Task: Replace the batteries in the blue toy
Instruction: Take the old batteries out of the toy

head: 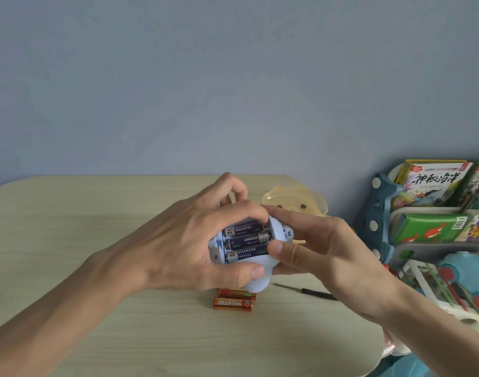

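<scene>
The blue toy (256, 282) is held above the table with its open battery bay facing me. Three purple batteries (245, 242) lie side by side in the bay. My left hand (189, 243) wraps the toy from the left, thumb under it and fingertips on the top battery's right end. My right hand (314, 246) grips the toy's right side, its thumb pressing at the lowest battery's right end. Below the toy, orange batteries (233, 304) lie on the wooden table (96, 240); the toy hides part of them.
A thin black screwdriver (312, 293) lies on the table under my right wrist. A pale yellow plastic lid-like piece (295, 204) sits behind the hands. A rack of books and toys (437, 227) stands right of the table's edge.
</scene>
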Demonstrator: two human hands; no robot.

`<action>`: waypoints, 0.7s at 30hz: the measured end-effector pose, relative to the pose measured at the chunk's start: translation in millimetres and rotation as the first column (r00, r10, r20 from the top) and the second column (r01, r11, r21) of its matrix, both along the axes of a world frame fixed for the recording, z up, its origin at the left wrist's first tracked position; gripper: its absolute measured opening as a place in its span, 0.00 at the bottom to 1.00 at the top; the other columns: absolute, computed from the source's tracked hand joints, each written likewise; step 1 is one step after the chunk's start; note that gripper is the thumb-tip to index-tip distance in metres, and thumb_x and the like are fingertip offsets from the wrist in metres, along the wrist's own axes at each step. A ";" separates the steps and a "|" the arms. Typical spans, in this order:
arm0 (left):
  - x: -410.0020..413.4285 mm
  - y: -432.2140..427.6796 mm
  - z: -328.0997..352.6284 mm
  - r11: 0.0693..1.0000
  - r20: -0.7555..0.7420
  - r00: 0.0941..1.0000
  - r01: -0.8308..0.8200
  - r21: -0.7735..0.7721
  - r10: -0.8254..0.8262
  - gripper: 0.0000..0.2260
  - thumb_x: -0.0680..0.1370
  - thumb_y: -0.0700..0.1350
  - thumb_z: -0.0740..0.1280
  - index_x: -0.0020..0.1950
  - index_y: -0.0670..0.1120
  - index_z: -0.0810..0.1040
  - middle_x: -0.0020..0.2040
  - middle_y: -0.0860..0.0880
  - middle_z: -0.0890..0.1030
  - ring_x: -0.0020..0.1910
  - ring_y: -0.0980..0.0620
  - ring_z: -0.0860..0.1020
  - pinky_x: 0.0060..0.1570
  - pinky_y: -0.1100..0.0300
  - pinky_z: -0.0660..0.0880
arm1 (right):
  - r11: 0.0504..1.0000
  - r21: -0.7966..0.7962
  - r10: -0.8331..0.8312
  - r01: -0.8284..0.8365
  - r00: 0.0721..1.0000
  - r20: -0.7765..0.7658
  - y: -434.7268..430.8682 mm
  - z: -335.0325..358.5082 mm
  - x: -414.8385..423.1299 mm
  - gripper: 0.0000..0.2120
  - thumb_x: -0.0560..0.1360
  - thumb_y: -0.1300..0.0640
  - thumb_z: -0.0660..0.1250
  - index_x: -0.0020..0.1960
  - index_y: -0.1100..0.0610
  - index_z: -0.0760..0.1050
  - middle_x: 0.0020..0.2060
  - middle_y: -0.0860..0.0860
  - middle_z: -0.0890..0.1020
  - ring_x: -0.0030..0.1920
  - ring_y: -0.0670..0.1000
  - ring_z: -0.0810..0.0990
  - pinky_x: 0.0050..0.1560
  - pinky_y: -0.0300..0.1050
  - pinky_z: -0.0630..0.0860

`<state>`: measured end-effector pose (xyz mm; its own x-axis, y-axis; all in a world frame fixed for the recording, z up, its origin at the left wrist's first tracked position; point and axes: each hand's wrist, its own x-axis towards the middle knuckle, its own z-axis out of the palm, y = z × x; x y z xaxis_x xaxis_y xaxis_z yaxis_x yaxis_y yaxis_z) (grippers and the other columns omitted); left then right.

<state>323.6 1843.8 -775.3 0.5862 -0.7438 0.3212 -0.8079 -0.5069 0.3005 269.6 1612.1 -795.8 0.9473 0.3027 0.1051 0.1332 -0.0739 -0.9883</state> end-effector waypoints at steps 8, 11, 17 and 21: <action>11.2 -12.6 1.8 0.993 0.052 0.997 0.064 -0.095 -0.059 0.13 0.79 0.61 0.63 0.57 0.56 0.74 0.53 0.61 0.65 0.51 0.61 0.72 0.46 0.66 0.70 | 0.998 0.001 -0.059 0.059 0.996 0.064 6.7 7.8 -5.2 0.16 0.81 0.65 0.67 0.65 0.53 0.83 0.53 0.50 0.90 0.52 0.47 0.90 0.48 0.37 0.84; 10.6 -14.3 -1.9 0.986 0.028 0.996 0.090 -0.139 -0.086 0.13 0.77 0.60 0.65 0.53 0.53 0.72 0.52 0.61 0.65 0.51 0.60 0.71 0.46 0.62 0.71 | 0.998 -0.017 -0.056 0.057 0.998 0.031 7.7 6.1 -5.3 0.15 0.81 0.65 0.67 0.65 0.54 0.83 0.53 0.51 0.90 0.52 0.50 0.90 0.50 0.40 0.85; 16.0 -11.9 -6.3 0.949 0.039 0.992 0.125 -0.289 -0.119 0.08 0.79 0.50 0.68 0.48 0.46 0.74 0.46 0.53 0.74 0.47 0.48 0.73 0.46 0.54 0.70 | 0.994 -0.014 -0.105 0.105 0.994 -0.033 7.2 1.4 -3.3 0.19 0.79 0.62 0.70 0.69 0.54 0.80 0.54 0.52 0.90 0.53 0.51 0.90 0.52 0.43 0.85; 20.6 -6.3 -7.4 0.943 0.117 0.991 0.105 -0.317 -0.071 0.07 0.76 0.40 0.73 0.46 0.48 0.75 0.42 0.52 0.80 0.42 0.48 0.75 0.41 0.53 0.73 | 0.989 -0.002 -0.146 0.146 0.988 -0.059 5.1 -1.7 -1.9 0.20 0.78 0.63 0.71 0.70 0.54 0.79 0.55 0.51 0.90 0.54 0.51 0.90 0.54 0.46 0.86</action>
